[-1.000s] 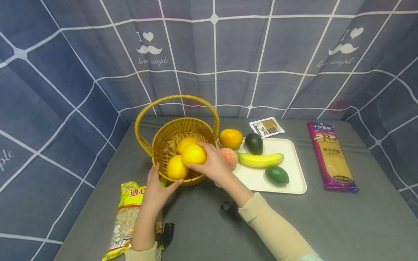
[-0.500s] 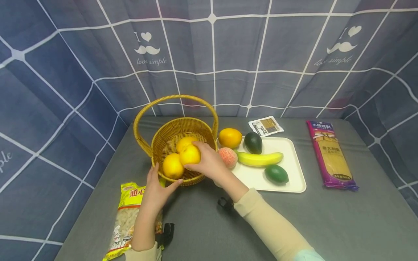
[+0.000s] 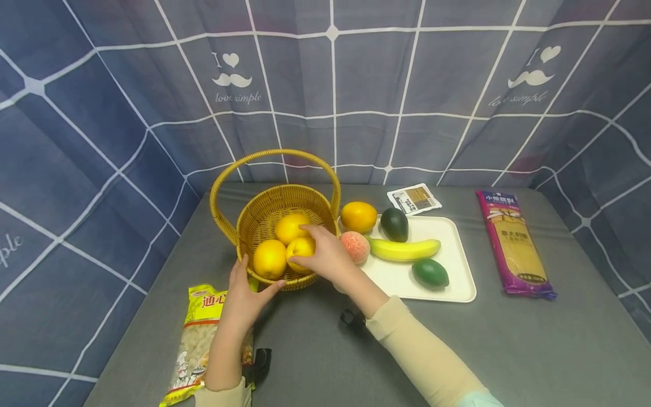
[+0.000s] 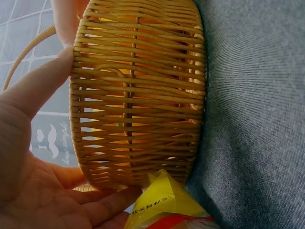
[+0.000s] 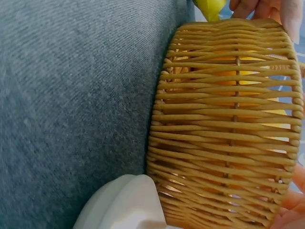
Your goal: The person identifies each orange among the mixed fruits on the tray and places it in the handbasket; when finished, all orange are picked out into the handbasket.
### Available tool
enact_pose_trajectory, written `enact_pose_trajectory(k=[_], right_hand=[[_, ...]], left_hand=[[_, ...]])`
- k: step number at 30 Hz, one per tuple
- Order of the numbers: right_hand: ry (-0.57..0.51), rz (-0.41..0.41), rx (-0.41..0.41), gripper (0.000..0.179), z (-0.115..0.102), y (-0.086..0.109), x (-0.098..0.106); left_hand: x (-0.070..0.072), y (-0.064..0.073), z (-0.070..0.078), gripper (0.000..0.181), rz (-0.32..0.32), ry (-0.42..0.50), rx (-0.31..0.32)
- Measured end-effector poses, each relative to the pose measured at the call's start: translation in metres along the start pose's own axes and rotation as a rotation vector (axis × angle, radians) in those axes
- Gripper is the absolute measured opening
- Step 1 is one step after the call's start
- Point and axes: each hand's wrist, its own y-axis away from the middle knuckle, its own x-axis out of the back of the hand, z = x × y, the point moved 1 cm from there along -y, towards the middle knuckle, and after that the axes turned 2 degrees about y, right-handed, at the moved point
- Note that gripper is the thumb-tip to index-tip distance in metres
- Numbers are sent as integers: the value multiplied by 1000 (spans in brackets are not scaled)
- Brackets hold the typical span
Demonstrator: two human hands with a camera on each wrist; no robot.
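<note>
Left hand point(image 3: 241, 299): spread wide, with thumb and fingers parted in a V; the thumb is laid on the near rim of the wicker basket point(image 3: 261, 212), and the fingers are rested along its outer left side without being clamped.

Left forearm: pointed almost straight forward and passed over the macaroni bag point(image 3: 193, 339); the wrist is fitted with a black device point(image 3: 258, 364), and the beige cuff point(image 3: 224, 394) is cut off by the bottom edge.

Right hand point(image 3: 328, 254): reached over the basket's right rim, palm turned inward; the rightmost orange point(image 3: 301, 253) is pinched between thumb and fingers, the thumb being placed across its near side.

Right forearm: slanted forward and leftward, covered by a beige sleeve point(image 3: 422, 350).

Hands: held apart, one at each side of the basket's near half.

Oranges: all three are contained in the basket; the left orange point(image 3: 269, 259) and the rear orange point(image 3: 291, 228) are grouped close around the pinched one.

White tray point(image 3: 460, 249): set just right of the basket; a banana point(image 3: 404, 250), a peach point(image 3: 355, 247), a dark avocado point(image 3: 394, 224) and a green oval fruit point(image 3: 430, 273) are borne on it.

Spaghetti packet point(image 3: 519, 243): laid flat, well apart from both hands.
</note>
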Motion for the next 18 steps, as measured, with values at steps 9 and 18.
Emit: enact_pose_trajectory(k=[9,18], right_hand=[[-64,107,13,72,9,14,37],[-296,281,-86,69,50,30,89]], left_hand=[[0,1,1,119,-14,13,3],[0,0,3,115,-16,19,11]])
